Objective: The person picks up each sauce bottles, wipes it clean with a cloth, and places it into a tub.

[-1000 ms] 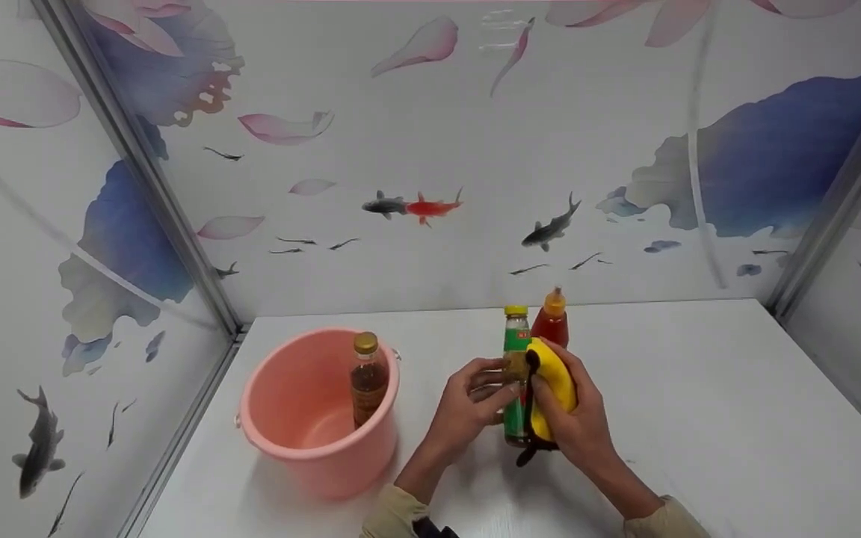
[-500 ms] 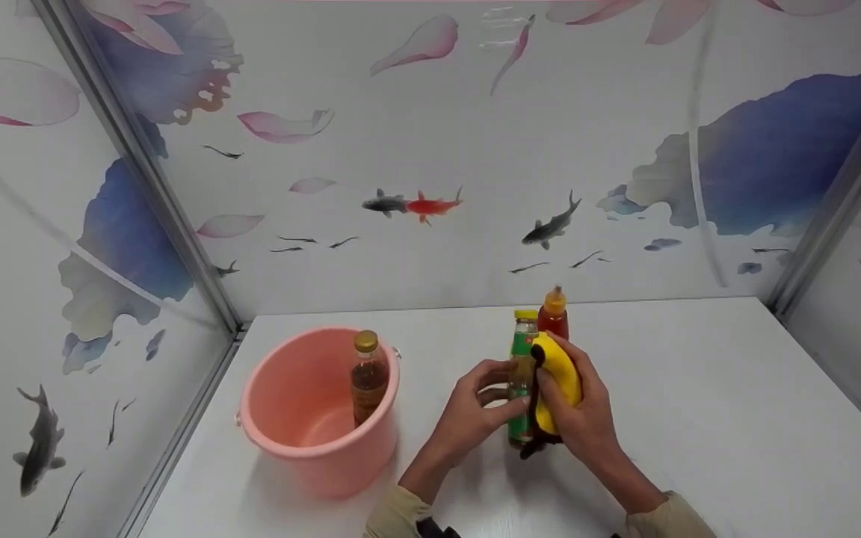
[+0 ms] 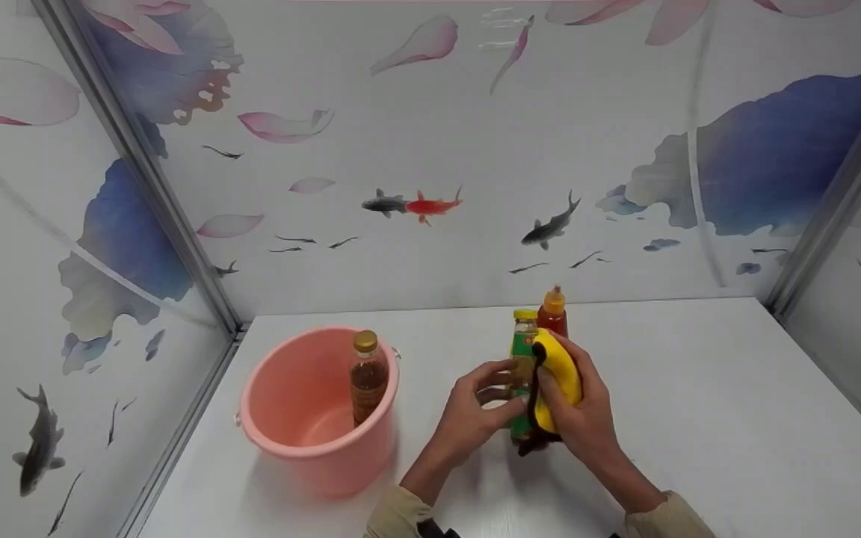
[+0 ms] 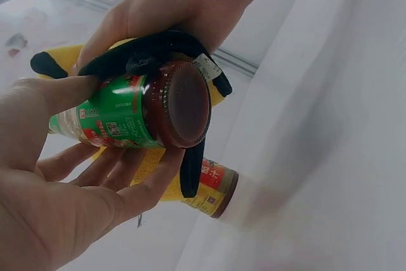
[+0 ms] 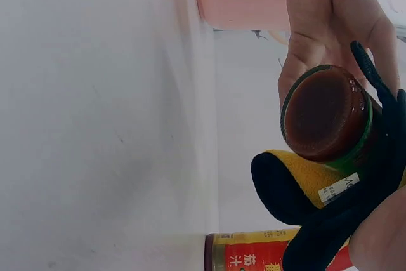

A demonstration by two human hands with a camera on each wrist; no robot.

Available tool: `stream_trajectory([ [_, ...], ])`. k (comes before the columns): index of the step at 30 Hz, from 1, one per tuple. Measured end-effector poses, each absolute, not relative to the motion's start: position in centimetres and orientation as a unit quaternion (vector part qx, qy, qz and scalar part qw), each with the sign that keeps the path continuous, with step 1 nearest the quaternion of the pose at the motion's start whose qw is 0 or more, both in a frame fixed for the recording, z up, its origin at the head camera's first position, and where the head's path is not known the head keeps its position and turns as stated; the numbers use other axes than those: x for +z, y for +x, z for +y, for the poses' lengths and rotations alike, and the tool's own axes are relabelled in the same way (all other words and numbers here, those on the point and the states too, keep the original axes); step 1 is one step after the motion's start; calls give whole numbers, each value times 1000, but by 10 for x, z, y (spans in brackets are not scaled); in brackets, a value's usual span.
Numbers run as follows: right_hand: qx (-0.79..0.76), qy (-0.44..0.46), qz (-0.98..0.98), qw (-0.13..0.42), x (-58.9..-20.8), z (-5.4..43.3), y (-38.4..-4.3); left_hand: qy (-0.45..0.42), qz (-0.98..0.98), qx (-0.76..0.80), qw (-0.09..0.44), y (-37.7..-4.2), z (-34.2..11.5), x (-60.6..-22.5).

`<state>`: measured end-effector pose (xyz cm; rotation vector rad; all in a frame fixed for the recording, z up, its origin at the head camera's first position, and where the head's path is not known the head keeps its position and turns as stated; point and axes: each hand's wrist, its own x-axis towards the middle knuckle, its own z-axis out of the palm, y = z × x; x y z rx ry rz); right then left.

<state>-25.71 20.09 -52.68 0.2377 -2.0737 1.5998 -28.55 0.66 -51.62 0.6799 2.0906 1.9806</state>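
Note:
My left hand [image 3: 468, 415] holds a green-labelled glass bottle [image 3: 525, 347] with a yellow cap between thumb and fingers. The bottle is off the table, and both wrist views show its dark reddish-brown base. A yellow cloth [image 3: 563, 377] with dark edging is in my right hand [image 3: 589, 415], which presses it against the bottle's right side. In the left wrist view the cloth [image 4: 66, 58] wraps partly around the bottle [image 4: 120, 109], and a small white tag hangs at its edge. The cloth and fingers hide part of the label.
Just behind the hands stands a red sauce bottle [image 3: 552, 320] with an orange nozzle cap, partly covered by the cloth. A pink bucket [image 3: 333, 474] stands to the left, with a gold-capped bottle of dark liquid [image 3: 368, 385] inside. Patterned panels [image 3: 430, 276] border the white table [image 3: 737, 411].
The green-labelled bottle and both hands have shifted slightly right. The cloth has moved up a little along the bottle. Over the last half second they have hardly moved.

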Motion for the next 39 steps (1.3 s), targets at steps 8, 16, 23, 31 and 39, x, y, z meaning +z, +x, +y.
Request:
stream_trajectory([
  [8, 589, 89, -763, 250, -528, 199, -257, 200, 692, 689, 75, -284, 8, -512],
  [16, 592, 93, -765, 238, -531, 196, -256, 185, 671, 716, 50, -287, 9, -509],
  [23, 589, 90, -768, 234, -532, 195, -257, 182, 667, 720, 61, -287, 7, -509],
  [31, 586, 96, -768, 239, -532, 195, -256, 197, 692, 691, 74, -287, 7, -511],
  [39, 581, 99, -767, 253, -530, 197, -256, 216, 703, 670, 103, -287, 5, -511],
])
